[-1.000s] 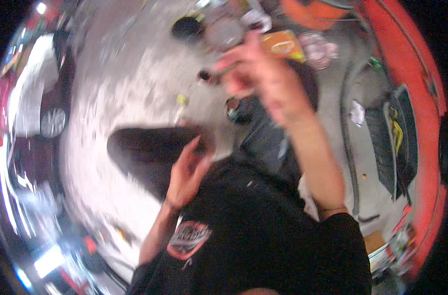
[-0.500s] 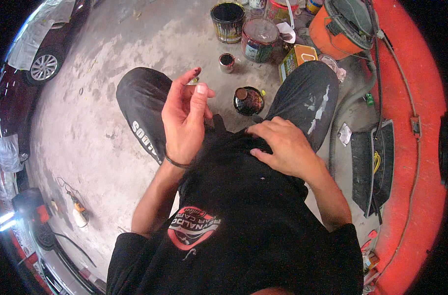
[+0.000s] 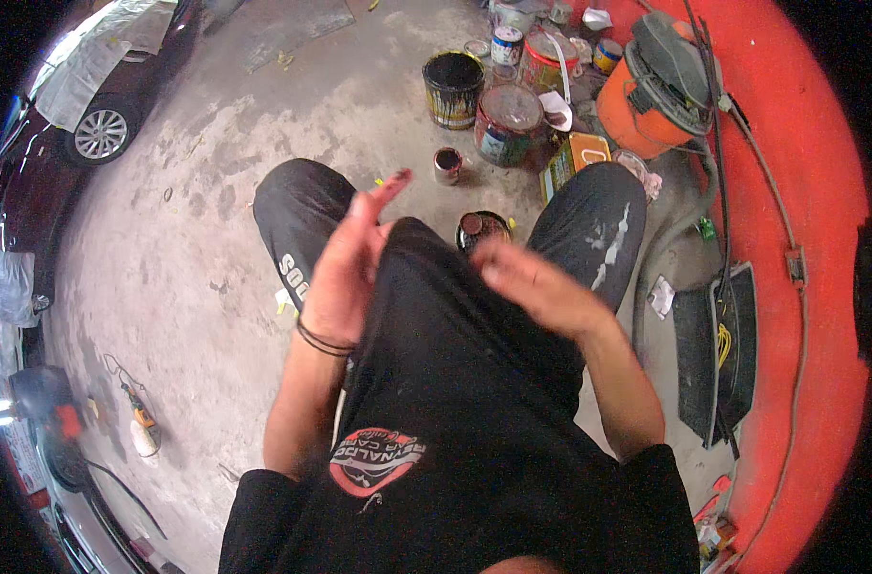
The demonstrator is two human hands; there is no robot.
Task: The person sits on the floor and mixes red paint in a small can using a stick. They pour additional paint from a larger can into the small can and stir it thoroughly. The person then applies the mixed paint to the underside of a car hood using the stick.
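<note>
My left hand (image 3: 343, 263) is raised at the left side of my black T-shirt (image 3: 446, 373). Its stained index finger points up, while the other fingers close at the shirt's lifted front and are partly hidden by it. Cloth rises to a peak beside those fingers. On the shirt's right side, my right hand (image 3: 541, 287) is smeared by motion, its fingertips near the fabric. Just beyond the cloth, on the floor between my knees, stands a dark, paint-coated round container (image 3: 482, 230), partly covered by shirt and hand. Farther off is a small cup (image 3: 447, 165) with dark red contents.
Paint-streaked cans (image 3: 453, 91) and a lidded tub (image 3: 510, 124) stand ahead, beside a yellow rectangular tin (image 3: 575, 163). An orange shop vacuum (image 3: 642, 105) stands by the red wall (image 3: 780, 191). A black trough-like part (image 3: 718, 354) lies right. A dark car (image 3: 49, 182) is left.
The shirt front has been lifted into a peak between my hands. My left hand has come against it. My right hand moves in a blur. The view has tilted slightly.
</note>
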